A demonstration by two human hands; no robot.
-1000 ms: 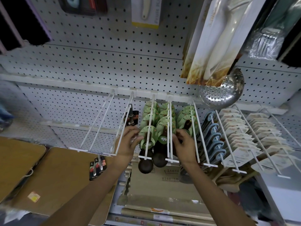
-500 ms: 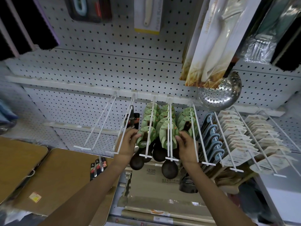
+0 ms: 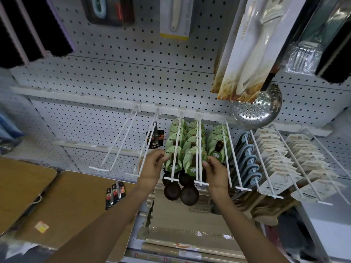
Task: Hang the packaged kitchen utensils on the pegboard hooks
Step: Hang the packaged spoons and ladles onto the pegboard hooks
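Note:
Dark wooden spoons on green cards [image 3: 175, 141] hang in rows on white double-wire hooks [image 3: 175, 149] of the pegboard [image 3: 114, 73]. My left hand [image 3: 153, 168] pinches the left edge of the front green card [image 3: 171, 158] on one hook. My right hand [image 3: 215, 173] pinches the right edge of the front green card [image 3: 192, 162] on the neighbouring hook. The dark spoon bowls [image 3: 171, 190] dangle below the hook tips.
Two bare hooks [image 3: 121, 147] stand left of the spoons, one bearing a black-carded tool [image 3: 155, 138]. Blue utensils [image 3: 248, 158] and beige-carded items [image 3: 275, 160] fill hooks to the right. A steel skimmer [image 3: 256, 109] and boxed knives [image 3: 252, 44] hang above. Brown boards [image 3: 66, 205] lie lower left.
Both hands have pushed the front green-carded spoons further back along their hooks. The spoon bowls now hang side by side below the hook tips.

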